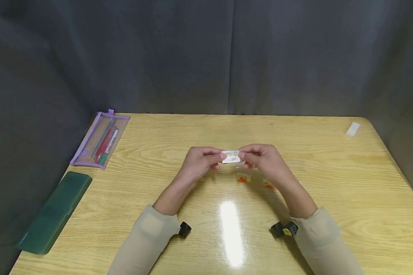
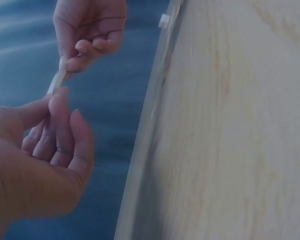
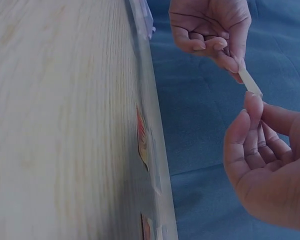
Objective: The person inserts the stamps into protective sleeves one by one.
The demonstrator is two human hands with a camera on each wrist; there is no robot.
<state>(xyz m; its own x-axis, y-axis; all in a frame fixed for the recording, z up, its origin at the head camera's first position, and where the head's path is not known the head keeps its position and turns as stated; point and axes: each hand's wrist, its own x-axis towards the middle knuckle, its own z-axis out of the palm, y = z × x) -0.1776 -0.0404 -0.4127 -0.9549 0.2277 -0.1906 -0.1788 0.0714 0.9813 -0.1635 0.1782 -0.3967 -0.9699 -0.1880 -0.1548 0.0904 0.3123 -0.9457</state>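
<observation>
The left hand (image 1: 200, 162) pinches one end of a small white printed rectangular piece (image 1: 231, 157) held above the pale wood-grain surface (image 1: 134, 217). The right hand (image 1: 267, 160) pinches the other end, probably to keep it level and steady.

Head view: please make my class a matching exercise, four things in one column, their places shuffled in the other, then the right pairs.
Things
1. Small white printed piece
2. Purple-edged pouch
3. Dark green case
4. White block

Places
A. Near the far right corner of the table
B. Pinched between the left hand and the right hand
C. Left side, towards the near end
D. Left side, towards the far end

Pairs: 1-B, 2-D, 3-C, 4-A
</observation>
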